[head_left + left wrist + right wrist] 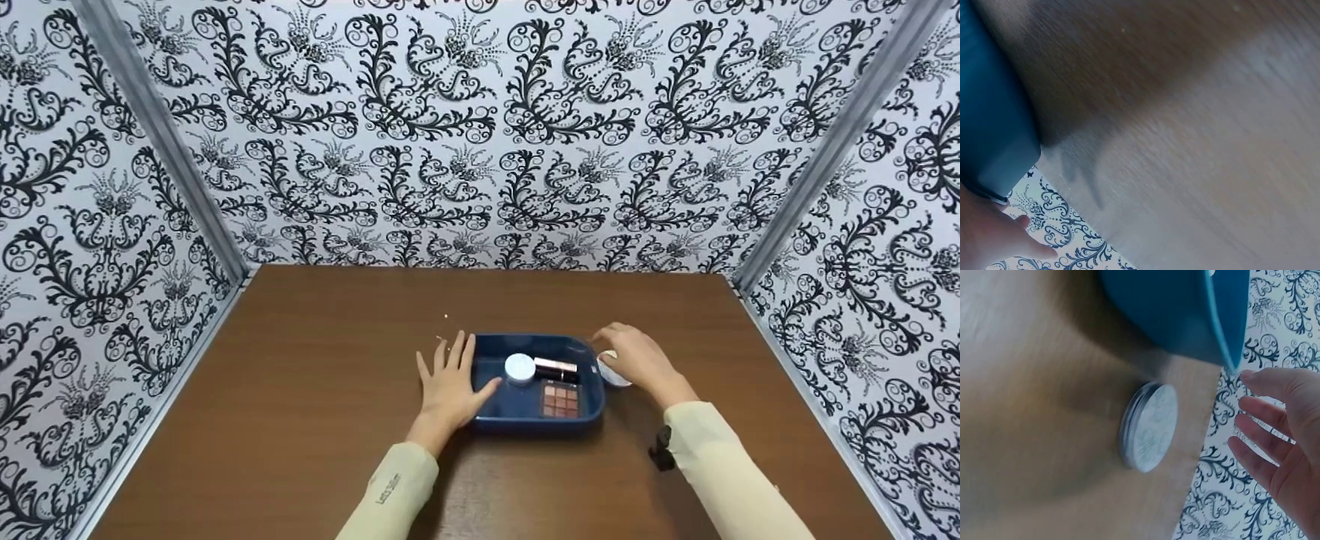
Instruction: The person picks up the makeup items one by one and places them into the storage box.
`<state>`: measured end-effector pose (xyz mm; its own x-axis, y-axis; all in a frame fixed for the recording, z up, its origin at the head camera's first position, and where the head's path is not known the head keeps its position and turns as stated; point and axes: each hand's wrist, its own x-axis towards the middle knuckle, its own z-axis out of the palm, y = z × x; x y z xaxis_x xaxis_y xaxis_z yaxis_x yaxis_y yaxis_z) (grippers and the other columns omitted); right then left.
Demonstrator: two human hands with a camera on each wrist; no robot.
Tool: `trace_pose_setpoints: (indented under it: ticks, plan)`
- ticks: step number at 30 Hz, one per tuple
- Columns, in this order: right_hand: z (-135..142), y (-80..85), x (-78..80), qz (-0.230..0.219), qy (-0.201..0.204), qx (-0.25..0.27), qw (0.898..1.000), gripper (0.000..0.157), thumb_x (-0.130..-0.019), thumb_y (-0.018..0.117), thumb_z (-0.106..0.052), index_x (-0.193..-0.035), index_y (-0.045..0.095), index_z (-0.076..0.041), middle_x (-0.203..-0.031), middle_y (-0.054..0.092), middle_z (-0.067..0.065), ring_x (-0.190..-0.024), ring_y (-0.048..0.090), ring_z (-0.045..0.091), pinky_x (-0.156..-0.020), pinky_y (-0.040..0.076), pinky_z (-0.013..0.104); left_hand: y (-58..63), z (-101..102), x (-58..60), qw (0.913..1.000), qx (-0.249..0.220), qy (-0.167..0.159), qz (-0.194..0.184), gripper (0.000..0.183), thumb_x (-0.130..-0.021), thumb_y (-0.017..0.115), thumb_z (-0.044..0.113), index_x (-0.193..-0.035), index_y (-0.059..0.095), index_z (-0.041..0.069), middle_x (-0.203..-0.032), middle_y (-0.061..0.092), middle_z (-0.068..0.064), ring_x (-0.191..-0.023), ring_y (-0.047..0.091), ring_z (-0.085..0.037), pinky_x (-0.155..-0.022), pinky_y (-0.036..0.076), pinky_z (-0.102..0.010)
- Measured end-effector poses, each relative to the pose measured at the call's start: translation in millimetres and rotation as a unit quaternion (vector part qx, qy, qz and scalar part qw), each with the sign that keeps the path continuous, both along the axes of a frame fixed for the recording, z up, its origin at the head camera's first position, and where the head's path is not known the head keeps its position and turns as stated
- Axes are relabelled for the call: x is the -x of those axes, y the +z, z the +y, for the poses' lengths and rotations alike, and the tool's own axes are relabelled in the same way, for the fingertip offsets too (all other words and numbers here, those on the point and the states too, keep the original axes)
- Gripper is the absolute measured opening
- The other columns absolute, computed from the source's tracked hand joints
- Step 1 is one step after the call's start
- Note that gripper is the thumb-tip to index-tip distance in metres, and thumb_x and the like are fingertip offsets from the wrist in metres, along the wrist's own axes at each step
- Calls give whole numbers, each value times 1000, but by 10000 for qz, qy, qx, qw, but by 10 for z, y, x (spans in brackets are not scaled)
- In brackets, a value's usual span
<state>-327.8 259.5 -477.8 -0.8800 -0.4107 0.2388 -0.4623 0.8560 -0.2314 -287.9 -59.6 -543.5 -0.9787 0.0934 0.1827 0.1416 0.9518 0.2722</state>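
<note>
A blue plastic tray (536, 424) sits on the table. Inside it are a white round jar (520, 368), a black and pinkish cosmetic tube (556, 367) and an eyeshadow palette (560, 401) with brown and pink pans. My left hand (448, 386) rests with spread fingers at the tray's left rim, its thumb reaching over the inside. Just outside the right end of the tray lies a round flat case (1151, 427) with a pale patterned lid. Over that case hovers my right hand (637, 360), fingers loosely bent and holding nothing; its thumb is near the rim.
The brown wooden table (315, 390) is enclosed by patterned black-and-white walls (465, 150) at the back and sides. A few tiny pale specks (446, 316) show behind my left hand. A black device (661, 448) hangs at my right wrist.
</note>
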Motion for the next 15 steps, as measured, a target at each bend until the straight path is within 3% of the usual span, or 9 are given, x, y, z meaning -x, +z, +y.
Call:
trace_pose_setpoints:
  ticks: [15]
  plan:
    - [165, -243, -78, -317, -360, -91, 9988, 37, -86, 74, -12, -119, 67, 1, -120, 65, 22, -112, 60, 44, -95, 49, 58, 6, -2, -3, 10000, 12, 5, -20, 92, -88, 45, 75, -160, 21, 24, -167, 23, -2, -151, 25, -35, -118, 10, -70]
